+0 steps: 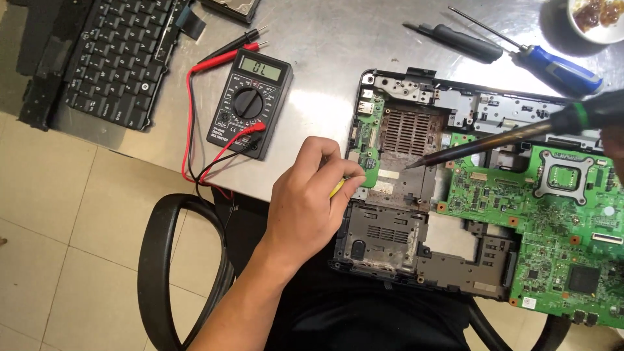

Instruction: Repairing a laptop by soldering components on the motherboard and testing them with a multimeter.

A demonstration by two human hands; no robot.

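Observation:
An opened laptop base [390, 247] lies on the metal table with its green motherboard [559, 234] exposed at the right. My left hand [312, 201] rests on the base's left side, fingers curled around a thin yellow tool [337, 189] beside a small green daughterboard [369, 162]. My right hand [614, 146] shows only at the right edge, gripping a black soldering iron [520, 133] whose tip points at the grey frame near the middle of the base.
A black multimeter [250, 104] with red and black leads sits left of the laptop. A detached keyboard [117, 58] lies far left. Two screwdrivers, one black [461, 42] and one blue [559, 68], lie at the back. A bowl [595, 16] stands top right.

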